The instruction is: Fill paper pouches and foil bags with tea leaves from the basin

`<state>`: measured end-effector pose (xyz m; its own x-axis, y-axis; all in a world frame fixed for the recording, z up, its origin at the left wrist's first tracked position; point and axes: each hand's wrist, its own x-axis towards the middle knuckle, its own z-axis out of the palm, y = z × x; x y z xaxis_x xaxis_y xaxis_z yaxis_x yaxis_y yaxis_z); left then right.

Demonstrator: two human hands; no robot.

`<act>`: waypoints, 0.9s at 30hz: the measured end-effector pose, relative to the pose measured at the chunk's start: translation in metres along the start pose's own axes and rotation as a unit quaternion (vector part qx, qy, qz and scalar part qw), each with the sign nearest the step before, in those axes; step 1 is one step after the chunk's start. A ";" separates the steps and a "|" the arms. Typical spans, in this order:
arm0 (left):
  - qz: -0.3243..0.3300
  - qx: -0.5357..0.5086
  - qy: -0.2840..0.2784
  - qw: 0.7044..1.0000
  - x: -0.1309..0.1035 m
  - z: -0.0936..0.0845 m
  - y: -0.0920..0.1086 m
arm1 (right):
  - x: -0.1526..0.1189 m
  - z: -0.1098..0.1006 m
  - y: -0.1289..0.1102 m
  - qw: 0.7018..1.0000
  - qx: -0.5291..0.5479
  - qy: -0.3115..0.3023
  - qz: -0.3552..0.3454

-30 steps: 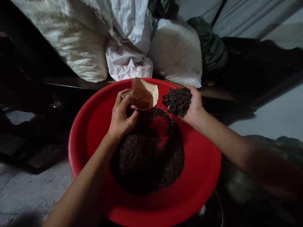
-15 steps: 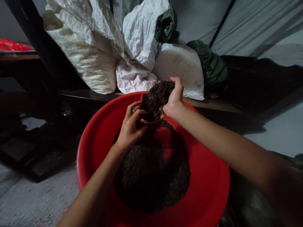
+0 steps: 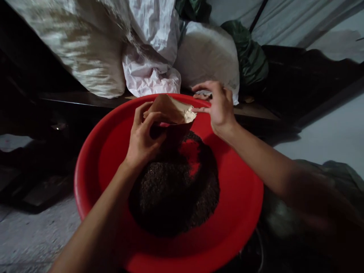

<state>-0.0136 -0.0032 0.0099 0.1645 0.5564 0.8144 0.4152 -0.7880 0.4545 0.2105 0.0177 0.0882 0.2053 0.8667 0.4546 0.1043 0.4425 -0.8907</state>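
My left hand point(image 3: 145, 132) is closed around a small brown paper bag point(image 3: 174, 106), whose pale inner side shows at its right edge. The bag is held tilted over the far side of a red plastic basin point(image 3: 239, 201). My right hand point(image 3: 220, 108) is just right of the bag's mouth, with its fingers stretched apart and one fingertip at the paper edge. No handful shows in that hand. Dark brown, loose grainy material point(image 3: 173, 197) lies heaped on the basin's bottom, with a bare red patch near its middle. How full the bag is remains hidden.
Behind the basin, a low wooden ledge point(image 3: 256, 110) carries a large cream woven sack point(image 3: 93, 60), white sacks point(image 3: 207, 57) and a dark green sack point(image 3: 250, 57). Another greenish bag point(image 3: 338, 178) stands at the right. Concrete floor point(image 3: 36, 235) shows at lower left.
The dark grainy handful in my right hand has gone from it, and its fingers have spread. My left hand still holds the bag. The view has shifted, so the basin appears further left and higher.
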 end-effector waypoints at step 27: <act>-0.252 0.240 -0.039 0.937 -0.067 -0.101 0.002 | -0.176 -0.199 0.068 0.830 -0.388 0.167 0.364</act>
<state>-0.1144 -0.0688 -0.0078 -0.1037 0.8579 0.5032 0.8091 -0.2215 0.5444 0.3752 -0.1508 -0.0521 0.7339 0.6696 -0.1146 0.4030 -0.5649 -0.7200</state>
